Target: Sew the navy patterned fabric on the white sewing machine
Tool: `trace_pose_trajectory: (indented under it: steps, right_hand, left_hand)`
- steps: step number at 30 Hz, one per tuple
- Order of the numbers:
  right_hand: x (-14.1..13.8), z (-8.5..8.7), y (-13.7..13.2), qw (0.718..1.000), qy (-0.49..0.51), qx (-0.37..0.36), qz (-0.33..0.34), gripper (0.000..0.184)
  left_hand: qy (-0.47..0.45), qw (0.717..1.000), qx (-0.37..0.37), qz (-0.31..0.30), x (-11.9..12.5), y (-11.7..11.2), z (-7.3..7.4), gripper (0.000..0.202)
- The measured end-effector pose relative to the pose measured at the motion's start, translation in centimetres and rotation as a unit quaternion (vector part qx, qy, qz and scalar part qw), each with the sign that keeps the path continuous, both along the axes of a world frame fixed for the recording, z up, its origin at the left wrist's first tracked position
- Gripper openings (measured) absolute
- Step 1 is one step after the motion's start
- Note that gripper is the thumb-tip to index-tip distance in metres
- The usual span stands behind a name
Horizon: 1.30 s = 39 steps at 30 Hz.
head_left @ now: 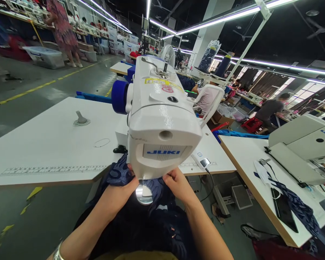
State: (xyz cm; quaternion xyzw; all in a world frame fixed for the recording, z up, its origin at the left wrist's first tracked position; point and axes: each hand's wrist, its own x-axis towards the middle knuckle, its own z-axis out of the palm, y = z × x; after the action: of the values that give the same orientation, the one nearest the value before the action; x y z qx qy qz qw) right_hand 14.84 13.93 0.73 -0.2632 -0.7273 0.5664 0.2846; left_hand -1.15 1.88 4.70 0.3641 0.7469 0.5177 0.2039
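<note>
A white sewing machine (165, 115) stands straight in front of me, its head hiding the needle area. Navy patterned fabric (119, 172) lies under the head and hangs down over my lap. On the left side of the head, my left hand (126, 188) grips the fabric with the thumb on top; most of its fingers are hidden. At the right of the head, my right hand (178, 183) pinches the same fabric between thumb and bent fingers. Between the hands, a shiny round metal piece (144, 195) shows below the head.
The white tabletop (56, 144) carries a printed ruler (54, 169), a grey thread stand base (81, 118) and a small white device (202, 160). To the right, another table holds a second machine (300, 151), a black phone (284, 209) and navy fabric (300, 207). Other people work farther off.
</note>
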Motion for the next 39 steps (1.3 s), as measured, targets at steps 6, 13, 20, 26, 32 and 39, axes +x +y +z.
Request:
trace_pose_trajectory:
  steps: [6, 13, 20, 26, 32, 39]
  right_hand:
    - [0.0, 0.2, -0.2, 1.000, -0.006, -0.003, -0.005, 0.009]
    - [0.1, -0.5, -0.5, 1.000, 0.015, -0.001, -0.007, 0.007]
    - [-0.1, -0.9, -0.8, 0.999, 0.041, -0.009, 0.008, 0.020]
    - [-0.3, -0.1, -1.2, 0.999, 0.031, -0.033, 0.015, 0.038]
    - [-0.3, 0.2, -1.4, 0.997, 0.009, -0.075, 0.013, 0.039]
    - [-0.1, 0.0, -1.5, 0.998, 0.002, -0.062, -0.006, 0.029]
  left_hand:
    - [0.001, 0.999, -0.029, -0.031, 0.0, 0.1, 0.0, 0.021]
    - [-0.060, 0.996, -0.033, -0.052, -0.2, -1.2, 0.2, 0.019]
    - [-0.276, 0.955, 0.069, -0.088, -2.2, -3.4, -1.1, 0.023]
    - [-0.376, 0.924, 0.021, -0.074, -3.9, -4.9, -2.2, 0.030]
    - [-0.194, 0.967, -0.105, -0.129, -5.8, -6.0, -2.6, 0.042]
    - [-0.315, 0.945, 0.019, -0.089, -8.4, -8.5, -2.4, 0.031]
